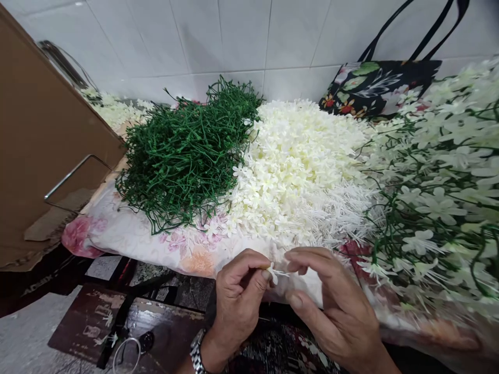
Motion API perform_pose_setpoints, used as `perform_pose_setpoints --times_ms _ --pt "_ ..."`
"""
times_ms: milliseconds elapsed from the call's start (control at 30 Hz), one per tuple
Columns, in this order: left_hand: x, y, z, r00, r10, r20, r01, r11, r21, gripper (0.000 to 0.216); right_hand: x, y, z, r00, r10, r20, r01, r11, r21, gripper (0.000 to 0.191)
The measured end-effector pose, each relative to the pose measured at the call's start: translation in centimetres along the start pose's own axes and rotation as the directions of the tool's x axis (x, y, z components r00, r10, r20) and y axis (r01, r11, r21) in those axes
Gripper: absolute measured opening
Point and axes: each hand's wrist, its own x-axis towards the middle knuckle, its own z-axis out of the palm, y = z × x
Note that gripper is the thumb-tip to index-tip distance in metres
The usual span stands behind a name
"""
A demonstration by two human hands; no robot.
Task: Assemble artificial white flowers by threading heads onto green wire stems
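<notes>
Between thumb and forefinger, my left hand (242, 293) pinches a small white artificial flower (274, 272) whose thin white stamens point right. My right hand (335, 306) is just right of the flower, thumb and fingers apart, with nothing visible between them. Behind both hands lies a heap of loose cream-white flower heads (300, 150). A bundle of white stamens (343, 213) rests at that heap's right front. Left of the flower heads is a tangled pile of green plastic stems (183, 156).
Flowers joined to green stems (440, 208) are piled at the right. A floral cloth (156, 252) covers the work surface. A black floral bag (382, 85) leans on the tiled wall. At left stands a cardboard box (47, 140); below it is a dark wooden board (163, 332).
</notes>
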Motion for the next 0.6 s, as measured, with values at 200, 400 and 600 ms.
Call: perform_pose_setpoints --times_ms 200,400,600 --pt "-0.3 0.1 0.4 0.992 0.126 -0.021 -0.121 0.979 0.161 0.012 0.7 0.0 0.5 0.994 -0.104 0.031 0.104 0.995 0.002 0.016" --pt "-0.1 0.1 0.5 0.972 0.216 -0.097 -0.186 0.951 0.248 0.013 0.5 0.4 0.8 0.996 -0.082 0.043 0.084 0.995 -0.045 0.015" --pt "0.1 -0.6 1.1 0.942 0.293 -0.161 -0.242 0.93 0.277 0.014 0.4 1.3 0.9 0.997 -0.062 0.05 0.065 0.996 -0.066 0.007"
